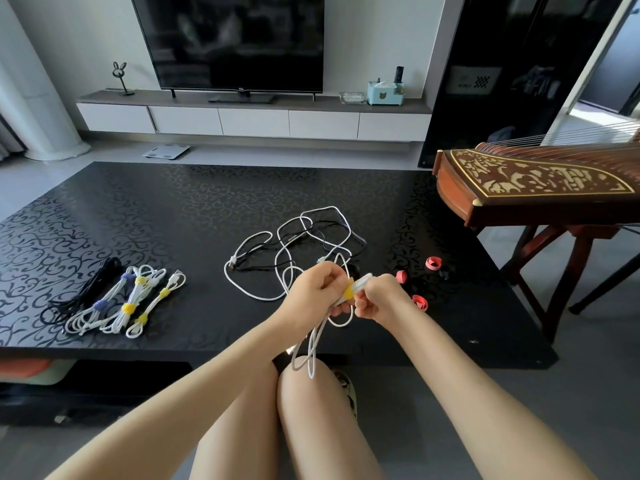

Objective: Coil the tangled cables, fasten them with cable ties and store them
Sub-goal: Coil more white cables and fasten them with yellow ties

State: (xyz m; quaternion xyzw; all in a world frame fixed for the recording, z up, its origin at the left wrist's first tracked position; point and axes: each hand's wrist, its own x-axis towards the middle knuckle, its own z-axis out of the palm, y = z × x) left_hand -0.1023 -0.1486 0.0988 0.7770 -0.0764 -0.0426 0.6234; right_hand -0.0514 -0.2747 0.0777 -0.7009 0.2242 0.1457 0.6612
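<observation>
While the person sat at the near edge of the table (pixel 173 209), the left hand (pixel 318 289) and right hand (pixel 377 299) were both curled tight on a gathered white cable (pixel 313 344), pinching a yellow tie (pixel 349 292) around it between them. Its loops hung down to one knee (pixel 311 410). At twelve o'clock from the hands the tangled cables (pixel 294 244), white and black, lay loose on the table. At nine o'clock lay the tied bundles (pixel 131 299); at three o'clock, a few red ties (pixel 419 302).
</observation>
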